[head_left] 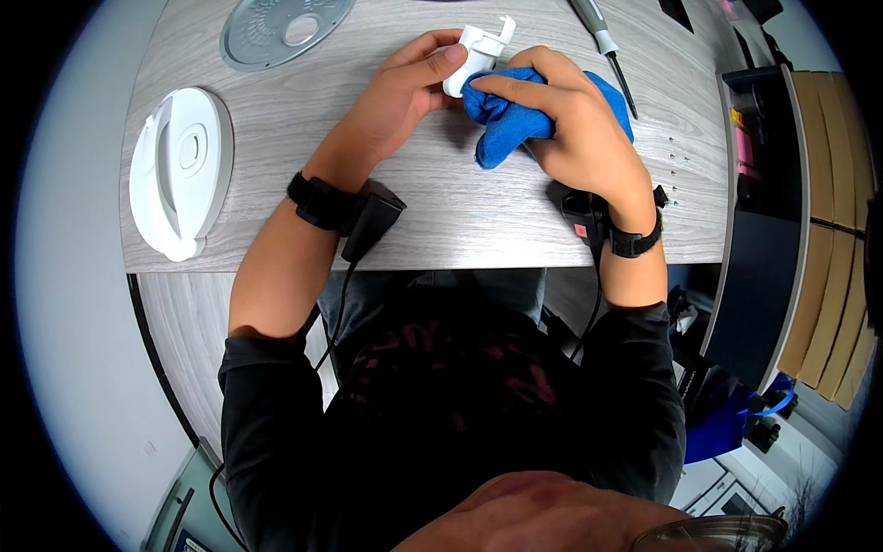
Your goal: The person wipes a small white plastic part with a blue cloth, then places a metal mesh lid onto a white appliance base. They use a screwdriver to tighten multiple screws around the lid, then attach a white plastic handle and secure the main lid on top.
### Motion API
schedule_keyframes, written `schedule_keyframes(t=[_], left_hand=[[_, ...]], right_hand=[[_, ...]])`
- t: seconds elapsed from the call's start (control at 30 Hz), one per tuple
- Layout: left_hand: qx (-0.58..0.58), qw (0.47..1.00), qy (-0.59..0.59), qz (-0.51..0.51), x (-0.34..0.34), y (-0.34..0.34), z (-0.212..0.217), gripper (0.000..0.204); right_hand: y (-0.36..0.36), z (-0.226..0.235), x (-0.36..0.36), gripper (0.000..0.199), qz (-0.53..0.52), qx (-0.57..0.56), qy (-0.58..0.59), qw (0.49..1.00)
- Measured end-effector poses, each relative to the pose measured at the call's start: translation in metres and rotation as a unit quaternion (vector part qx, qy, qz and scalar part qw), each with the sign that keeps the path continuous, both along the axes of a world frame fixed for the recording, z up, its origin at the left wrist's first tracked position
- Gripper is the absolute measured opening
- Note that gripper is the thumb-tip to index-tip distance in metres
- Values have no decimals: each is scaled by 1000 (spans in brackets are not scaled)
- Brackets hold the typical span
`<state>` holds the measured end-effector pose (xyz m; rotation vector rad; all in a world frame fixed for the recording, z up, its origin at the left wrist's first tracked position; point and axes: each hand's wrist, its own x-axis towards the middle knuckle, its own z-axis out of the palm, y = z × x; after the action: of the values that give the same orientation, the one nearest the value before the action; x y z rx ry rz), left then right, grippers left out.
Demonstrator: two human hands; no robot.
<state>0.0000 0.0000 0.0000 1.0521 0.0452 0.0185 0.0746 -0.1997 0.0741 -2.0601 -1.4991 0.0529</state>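
My left hand point(405, 97) grips a small white plastic part point(478, 53) and holds it just above the grey wood-grain table point(303, 175). Thumb and fingers wrap its lower end. My right hand point(575, 129) clutches a bunched blue cloth point(501, 124) and presses it against the side of the white part. Most of the cloth sits under my right palm, with one corner hanging toward the table. Both wrists wear black straps with small black units and cables.
A white round lid with a handle point(179, 170) lies at the table's left. A grey perforated disc point(280, 29) rests at the far edge. A screwdriver point(602, 41) lies at the upper right, several small screws point(676, 166) beside my right hand. Dark shelving point(763, 230) stands on the right.
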Motion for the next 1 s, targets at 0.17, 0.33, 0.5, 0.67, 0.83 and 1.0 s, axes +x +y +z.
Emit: schedule_keyframes(t=[0.17,0.33,0.5,0.67,0.83,1.0], left_hand=[[47,999,7,-3,0,-4,10,54],[19,1000,-13,14,2,-3,-2,52],[33,999,-9,16,2,-3,-4,52],[67,998,-4,11,0,-3,-2,51],[52,998,5,29,0,-6,-2,53],[31,999,17,-19,1,-3,6,57]], right_hand=[[-3,-9,9,53,-11,-21,-48,999],[-2,-9,8,52,-28,-47,-43,998],[-1,-6,6,52,-8,-9,1,1000],[2,0,-1,55,23,24,32,999],[3,-5,1,60,-6,-17,-22,1000],[-2,-10,10,58,-39,-45,-60,996]])
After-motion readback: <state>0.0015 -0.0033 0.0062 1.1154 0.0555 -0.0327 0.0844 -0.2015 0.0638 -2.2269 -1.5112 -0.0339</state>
